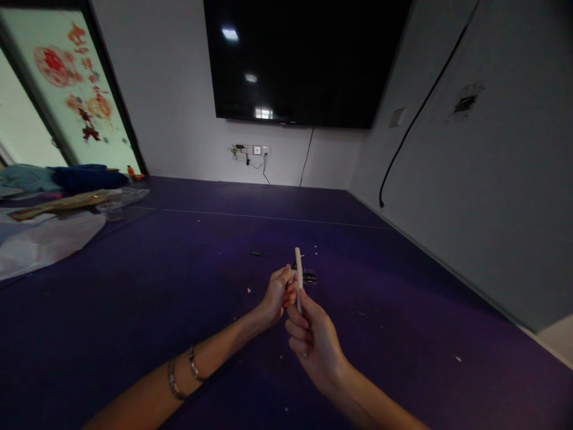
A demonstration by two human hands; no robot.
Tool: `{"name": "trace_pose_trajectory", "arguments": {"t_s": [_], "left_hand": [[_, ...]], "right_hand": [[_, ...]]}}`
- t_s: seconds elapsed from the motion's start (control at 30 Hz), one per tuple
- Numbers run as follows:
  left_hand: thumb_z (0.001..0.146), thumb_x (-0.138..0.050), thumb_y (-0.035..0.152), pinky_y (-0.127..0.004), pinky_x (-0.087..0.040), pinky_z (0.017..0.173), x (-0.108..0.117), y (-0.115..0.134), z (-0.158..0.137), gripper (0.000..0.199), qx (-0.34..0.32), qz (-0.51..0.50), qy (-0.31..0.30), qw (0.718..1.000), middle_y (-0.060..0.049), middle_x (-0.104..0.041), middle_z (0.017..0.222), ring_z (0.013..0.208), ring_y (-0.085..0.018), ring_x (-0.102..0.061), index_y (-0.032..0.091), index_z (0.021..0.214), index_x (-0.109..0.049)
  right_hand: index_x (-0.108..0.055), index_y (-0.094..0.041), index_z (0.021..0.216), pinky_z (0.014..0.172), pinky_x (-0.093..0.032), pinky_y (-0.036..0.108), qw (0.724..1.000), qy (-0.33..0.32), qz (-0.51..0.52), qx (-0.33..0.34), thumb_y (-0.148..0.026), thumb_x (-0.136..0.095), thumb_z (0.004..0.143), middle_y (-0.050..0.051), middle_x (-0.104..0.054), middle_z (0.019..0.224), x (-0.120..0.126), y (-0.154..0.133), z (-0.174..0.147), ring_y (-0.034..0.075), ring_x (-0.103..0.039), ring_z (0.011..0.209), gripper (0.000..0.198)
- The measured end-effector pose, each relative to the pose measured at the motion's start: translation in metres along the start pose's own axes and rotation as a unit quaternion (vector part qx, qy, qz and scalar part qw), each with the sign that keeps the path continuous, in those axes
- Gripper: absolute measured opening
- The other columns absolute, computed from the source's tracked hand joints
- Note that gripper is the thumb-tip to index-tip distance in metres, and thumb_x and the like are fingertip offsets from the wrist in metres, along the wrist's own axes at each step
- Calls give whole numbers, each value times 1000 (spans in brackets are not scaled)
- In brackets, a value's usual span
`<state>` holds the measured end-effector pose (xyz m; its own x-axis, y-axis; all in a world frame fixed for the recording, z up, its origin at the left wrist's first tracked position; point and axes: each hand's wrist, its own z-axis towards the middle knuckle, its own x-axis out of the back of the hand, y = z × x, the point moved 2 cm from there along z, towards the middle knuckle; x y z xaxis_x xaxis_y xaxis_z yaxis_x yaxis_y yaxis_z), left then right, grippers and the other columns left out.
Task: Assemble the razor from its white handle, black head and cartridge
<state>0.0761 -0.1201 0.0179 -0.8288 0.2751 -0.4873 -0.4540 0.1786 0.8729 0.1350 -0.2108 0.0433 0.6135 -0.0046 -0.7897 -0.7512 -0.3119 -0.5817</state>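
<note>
My right hand (316, 340) is closed, with thumb and fingers pinching the lower end of a thin, slightly curved white piece (299, 269). The piece stands nearly upright and shows me its narrow edge, so its kind is unclear. Just left of it, my left hand (278, 292) is closed too, its fingers curled close against the white piece. A small dark bit (294, 263) shows above the left fingertips; what those fingers hold is mostly hidden. Behind the hands, a small black object (310, 276) lies on the purple surface (201, 310).
A small dark green stick-like thing (255, 253) and scattered white scraps (249, 290) lie on the surface. At the left are a white plastic bag (54, 239) and blue cloth (89, 177). A black cable (425, 101) hangs along the right wall, and a television (304, 60) is mounted ahead.
</note>
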Motion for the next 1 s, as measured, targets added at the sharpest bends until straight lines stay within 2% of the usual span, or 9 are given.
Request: {"name": "trace_pose_trajectory", "arguments": {"t_s": [0.13, 0.3, 0.47, 0.67, 0.87, 1.0], "left_hand": [[74, -55, 52, -15, -12, 29, 1, 1, 2, 40, 25, -18, 7, 999, 10, -28, 42, 30, -2, -16, 17, 60, -40], [75, -55, 51, -14, -13, 29, 4, -1, 5, 39, 5, -25, -3, 1000, 10, -30, 42, 30, -2, -20, 17, 62, -43], [76, -53, 51, -14, -12, 27, 5, 3, 6, 39, 35, -44, -5, 998, 10, -28, 41, 29, -2, -16, 18, 60, -40], [75, -55, 53, -13, -16, 28, 6, 2, 6, 39, -4, -31, -29, 999, 10, -29, 42, 31, -2, -21, 15, 65, -46], [75, -55, 53, -14, -16, 27, 8, 1, 8, 39, 11, -51, -22, 998, 10, -28, 42, 31, -2, -16, 16, 66, -46], [75, -55, 52, -14, -14, 28, 7, 1, 7, 39, 5, -35, -28, 999, 10, -30, 43, 31, -2, -20, 15, 66, -48]], "right_hand": [[-41, -19, 65, 33, -3, 15, 1000, 19, -4, -15, -43, -67, 67, -12, -24, 45, 0, 6, -2, 1, -7, 38, 36], [-45, -18, 71, 34, -3, 15, 1000, 2, -16, 11, -40, -66, 69, -11, -25, 46, 0, 1, 3, 2, -8, 39, 30], [-40, -19, 67, 34, -4, 15, 1000, 19, -24, 4, -43, -65, 70, -11, -25, 46, 7, 10, 1, 2, -9, 39, 35], [-42, -18, 67, 34, -4, 14, 999, 10, -12, 32, -41, -68, 68, -11, -26, 46, 3, -2, 4, 1, -9, 39, 35], [-40, -18, 64, 33, -4, 14, 1000, 19, -8, 14, -41, -64, 71, -11, -26, 45, 6, 2, 4, 2, -9, 39, 34], [-45, -18, 69, 33, -5, 14, 1000, 2, -3, 25, -38, -65, 71, -11, -26, 46, 4, -2, 6, 2, -8, 39, 29]]}}
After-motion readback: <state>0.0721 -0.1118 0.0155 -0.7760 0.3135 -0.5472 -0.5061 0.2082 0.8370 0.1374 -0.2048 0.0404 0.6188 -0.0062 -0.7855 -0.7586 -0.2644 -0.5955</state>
